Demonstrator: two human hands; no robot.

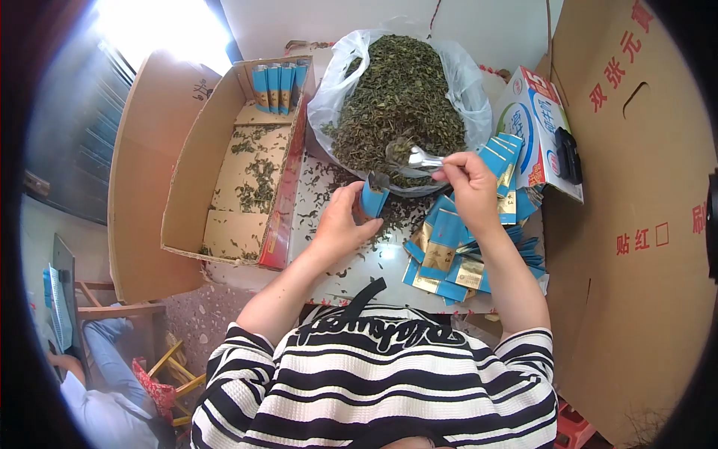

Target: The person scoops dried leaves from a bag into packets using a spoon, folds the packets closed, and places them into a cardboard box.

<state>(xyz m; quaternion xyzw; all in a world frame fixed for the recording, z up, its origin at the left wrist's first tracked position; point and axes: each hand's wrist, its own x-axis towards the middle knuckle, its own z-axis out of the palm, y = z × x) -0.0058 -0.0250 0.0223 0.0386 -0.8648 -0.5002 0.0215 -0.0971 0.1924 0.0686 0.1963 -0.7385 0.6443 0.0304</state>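
Note:
My left hand (342,224) is closed around a small blue tea packet (374,199), held upright with its top end up. Dark leaf shows at the packet's mouth. In my right hand (473,185) a metal spoon (425,159) is pinched by its handle. Its bowl reaches over the near edge of a big heap of dried tea leaves (400,90), which fills a clear plastic bag (325,105). Under my right forearm lies a loose pile of blue and gold packets (440,251).
Left of the bag, an open cardboard box (198,161) holds several upright packets (278,88) and scattered leaves. A printed carton (532,120) stands behind the pile. Tall cardboard (636,224) walls the right side. Another person (112,404) sits at lower left.

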